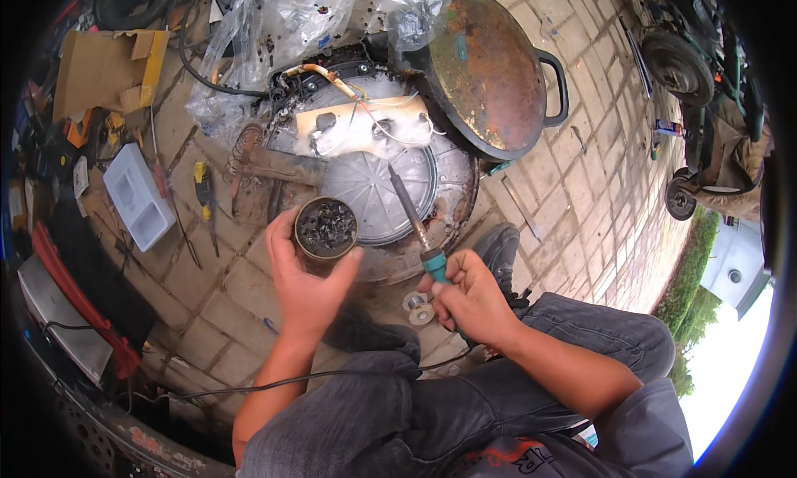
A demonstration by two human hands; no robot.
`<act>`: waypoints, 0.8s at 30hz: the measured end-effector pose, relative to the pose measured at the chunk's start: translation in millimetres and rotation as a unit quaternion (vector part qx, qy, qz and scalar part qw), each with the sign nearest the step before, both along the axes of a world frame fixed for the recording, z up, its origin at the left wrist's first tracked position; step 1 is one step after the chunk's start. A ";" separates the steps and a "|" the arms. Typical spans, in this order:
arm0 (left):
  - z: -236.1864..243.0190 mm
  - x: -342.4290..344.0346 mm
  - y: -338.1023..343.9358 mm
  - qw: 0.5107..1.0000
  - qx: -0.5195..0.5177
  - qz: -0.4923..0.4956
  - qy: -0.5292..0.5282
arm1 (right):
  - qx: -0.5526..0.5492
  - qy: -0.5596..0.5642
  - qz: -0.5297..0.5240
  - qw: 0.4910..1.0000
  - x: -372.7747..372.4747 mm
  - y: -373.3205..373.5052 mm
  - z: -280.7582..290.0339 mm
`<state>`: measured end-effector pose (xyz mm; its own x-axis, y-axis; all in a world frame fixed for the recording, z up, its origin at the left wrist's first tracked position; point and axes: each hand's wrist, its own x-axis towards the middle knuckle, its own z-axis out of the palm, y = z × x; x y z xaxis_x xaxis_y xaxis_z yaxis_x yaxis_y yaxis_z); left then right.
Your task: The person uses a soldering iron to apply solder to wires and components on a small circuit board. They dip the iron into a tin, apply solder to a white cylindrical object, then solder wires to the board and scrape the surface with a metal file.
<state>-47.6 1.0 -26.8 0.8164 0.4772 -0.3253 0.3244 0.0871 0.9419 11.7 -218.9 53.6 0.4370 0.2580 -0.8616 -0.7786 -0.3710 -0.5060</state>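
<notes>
My left hand [307, 283] is wrapped round a small round tin [326, 228] with dark, crumbly bits inside. In my right hand [479, 299] is a soldering iron [434, 264] with a teal handle, its dark tip pointing up and left over a ribbed metal disc [365, 187]. Just beyond the tip lies a pale board [362, 125] covered in white padding, with thin wires on it. A cable runs from the iron's handle across my legs to the left. Below the iron, a spool of solder wire [418, 308] rests on the paving.
A rusty round lid [486, 71] with a black handle leans at the back right. Clear plastic bags [290, 21] lie at the back. To the left are a white plastic tray [139, 196], a yellow-black screwdriver [204, 197] and a cardboard box [104, 75]. A wheeled machine [678, 67] stands far right.
</notes>
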 end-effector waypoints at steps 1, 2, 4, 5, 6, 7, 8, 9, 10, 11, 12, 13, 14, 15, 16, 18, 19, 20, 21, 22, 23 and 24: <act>-2.7 -1.1 -0.1 1.000 0.024 -0.007 0.004 | -0.030 -0.006 0.009 0.999 7.0 4.3 -5.8; -3.0 -0.4 -0.3 0.999 0.040 -0.017 0.007 | -0.031 -0.007 0.000 0.999 14.9 7.8 -10.9; -4.0 2.5 -1.6 0.996 0.074 -0.039 0.011 | -0.034 -0.010 -0.017 0.999 28.1 12.2 -20.8; -4.5 4.5 -2.7 0.996 0.080 -0.044 0.007 | -0.017 -0.027 -0.029 0.999 27.8 8.6 -28.5; -4.9 6.8 -3.8 0.995 0.087 -0.050 0.002 | -0.020 -0.028 -0.026 0.999 29.0 7.2 -32.7; -5.3 9.2 -5.4 0.994 0.094 -0.056 -0.003 | -0.022 -0.029 -0.024 0.999 30.3 6.0 -36.0; -5.3 11.1 -6.6 0.993 0.101 -0.062 -0.008 | -0.025 -0.030 -0.021 0.999 30.4 5.3 -38.8; -4.2 12.5 -6.9 0.992 0.112 -0.064 -0.007 | -0.019 -0.030 -0.015 0.999 28.3 4.9 -40.9; -5.0 13.2 -8.0 0.991 0.116 -0.063 -0.006 | -0.016 -0.036 -0.016 0.999 25.7 4.9 -43.5; -6.0 13.7 -9.0 0.991 0.120 -0.062 -0.005 | -0.013 -0.041 -0.018 0.999 22.9 5.7 -46.5; -6.9 14.1 -9.7 0.991 0.123 -0.060 -0.004 | -0.010 -0.046 -0.019 0.999 20.6 6.5 -49.5; -7.8 14.7 -10.2 0.990 0.127 -0.064 -0.004 | -0.011 -0.053 -0.016 0.998 19.8 7.0 -52.9; -8.5 15.2 -10.6 0.989 0.130 -0.067 -0.004 | -0.011 -0.060 -0.014 0.998 19.7 7.6 -56.3; -9.4 15.3 -10.7 0.989 0.133 -0.071 -0.005 | -0.012 -0.067 -0.011 0.998 19.8 8.4 -58.7; -10.1 15.0 -9.8 0.987 0.141 -0.081 -0.003 | -0.011 -0.068 -0.017 0.997 20.0 9.4 -59.7; -11.6 13.8 -7.9 0.982 0.158 -0.104 -0.002 | -0.010 -0.069 -0.029 0.997 20.3 11.5 -60.5; -12.0 13.4 -8.2 0.982 0.159 -0.102 -0.005 | -0.011 -0.066 -0.028 0.997 21.0 12.4 -60.0; -12.6 13.0 -8.5 0.982 0.160 -0.099 -0.008 | -0.012 -0.063 -0.026 0.998 21.8 13.3 -59.0; -13.1 12.6 -8.9 0.982 0.161 -0.097 -0.012 | -0.013 -0.060 -0.025 0.998 21.9 13.9 -58.7; -13.3 13.2 -9.7 0.984 0.157 -0.086 -0.013 | -0.011 -0.059 -0.027 0.998 21.7 13.8 -59.6; -13.4 14.0 -10.8 0.985 0.152 -0.075 -0.014 | -0.008 -0.059 -0.029 0.998 20.9 13.2 -61.1; -13.5 14.7 -11.7 0.987 0.148 -0.064 -0.016 | -0.005 -0.058 -0.031 0.998 20.4 12.7 -61.8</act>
<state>-33.0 -10.7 -40.3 0.8837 0.4396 -0.1606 0.2850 -0.2333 0.9297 32.1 -206.2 -8.2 0.5485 0.2178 -0.8073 -0.7374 -0.3293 -0.5898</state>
